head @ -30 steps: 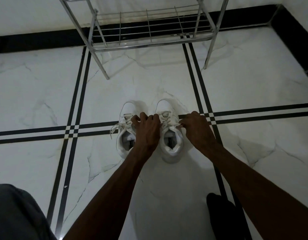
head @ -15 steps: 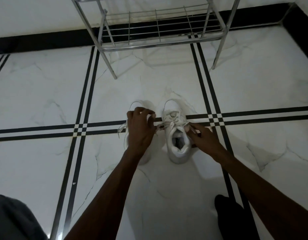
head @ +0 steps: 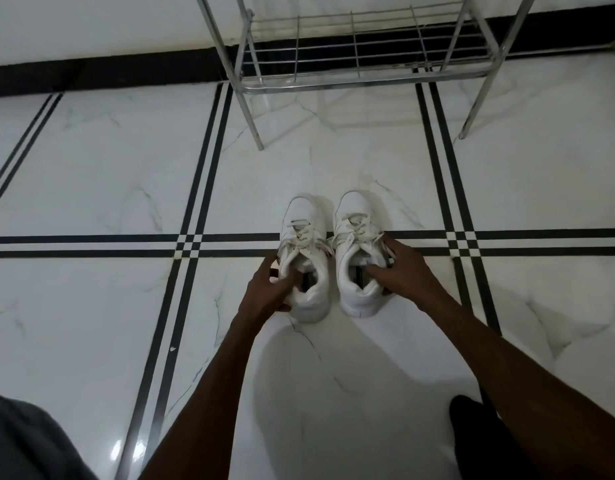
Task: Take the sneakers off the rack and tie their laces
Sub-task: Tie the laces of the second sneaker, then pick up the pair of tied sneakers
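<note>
Two white sneakers stand side by side on the floor, toes pointing away from me. My left hand [head: 269, 289] grips the collar of the left sneaker [head: 304, 233], with a finger inside its opening. On the right sneaker [head: 356, 216], my right hand [head: 401, 271] holds the collar the same way, fingers inside the opening and along its outer side. Both pairs of white laces lie across the tongues; I cannot tell whether they are knotted.
A chrome wire shoe rack [head: 361, 76] stands beyond the sneakers against the wall, its bottom shelf bare. The floor is white marble tile with black double lines [head: 91, 245]. Grey cloth [head: 25, 445] at the lower left and a dark shape [head: 472, 431] at the lower right.
Both hands have left the right sneaker's laces and slid back toward the heels. My left hand moved over to the left sneaker, and each hand now grips one collar.
</note>
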Motion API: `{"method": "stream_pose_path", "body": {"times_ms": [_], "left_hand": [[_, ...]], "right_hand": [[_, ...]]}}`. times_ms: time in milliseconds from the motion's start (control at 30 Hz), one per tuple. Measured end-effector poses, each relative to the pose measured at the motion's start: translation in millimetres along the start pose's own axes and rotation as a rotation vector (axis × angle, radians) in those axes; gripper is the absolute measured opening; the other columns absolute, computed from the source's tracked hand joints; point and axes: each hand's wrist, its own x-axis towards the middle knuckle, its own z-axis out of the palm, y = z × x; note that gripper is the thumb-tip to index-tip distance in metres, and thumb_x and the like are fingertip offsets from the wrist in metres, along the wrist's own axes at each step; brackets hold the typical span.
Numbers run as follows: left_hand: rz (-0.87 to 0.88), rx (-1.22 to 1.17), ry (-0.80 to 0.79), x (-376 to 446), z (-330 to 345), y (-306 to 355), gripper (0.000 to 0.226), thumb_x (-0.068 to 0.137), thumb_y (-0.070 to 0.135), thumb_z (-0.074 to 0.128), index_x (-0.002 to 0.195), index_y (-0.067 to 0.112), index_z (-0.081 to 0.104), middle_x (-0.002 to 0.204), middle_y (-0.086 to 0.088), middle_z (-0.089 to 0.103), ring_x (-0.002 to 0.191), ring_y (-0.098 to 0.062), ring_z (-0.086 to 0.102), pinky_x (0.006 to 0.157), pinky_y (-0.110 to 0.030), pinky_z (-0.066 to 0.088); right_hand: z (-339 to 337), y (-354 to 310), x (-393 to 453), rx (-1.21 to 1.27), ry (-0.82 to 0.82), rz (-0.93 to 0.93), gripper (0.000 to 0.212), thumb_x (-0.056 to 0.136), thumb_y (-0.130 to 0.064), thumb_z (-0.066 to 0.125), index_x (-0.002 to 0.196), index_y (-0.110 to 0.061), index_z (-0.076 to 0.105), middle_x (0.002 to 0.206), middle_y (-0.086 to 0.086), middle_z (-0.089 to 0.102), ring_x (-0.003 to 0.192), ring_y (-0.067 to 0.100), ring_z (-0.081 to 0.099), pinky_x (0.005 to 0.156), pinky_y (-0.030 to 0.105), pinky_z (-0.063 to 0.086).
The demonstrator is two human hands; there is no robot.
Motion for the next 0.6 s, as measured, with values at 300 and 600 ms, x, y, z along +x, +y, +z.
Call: {"method": "stream_pose_path", "body": {"times_ms": [300, 600], "left_hand": [[0.109, -0.03, 0.05, 0, 15, 8, 0.033, 0.094, 0.016, 0.064, 0.125, 0.026, 0.06, 0.115, -0.009, 0.067, 0.093, -0.03, 0.073, 0.058, -0.037, 0.064], [0.1, -0.157, 0.079, -24, 17, 41, 0.041, 0.096, 0.021, 0.065, 0.136, 0.027, 0.062, 0.116, -0.003, 0.069, 0.091, -0.028, 0.075, 0.057, -0.032, 0.06]], "right_hand": [[3, -8, 1, 0.028, 0.064, -0.016, 0.052, 0.082, -0.023, 0.073, 0.132, -0.02, 0.059, 0.102, -0.005, 0.065, 0.098, 0.017, 0.063, 0.09, 0.039, 0.055], [-34, -37, 3, 0.092, 0.007, -0.008, 0.052, 0.079, -0.021, 0.072, 0.128, -0.034, 0.062, 0.096, -0.006, 0.075, 0.088, 0.017, 0.071, 0.071, 0.04, 0.062]]}}
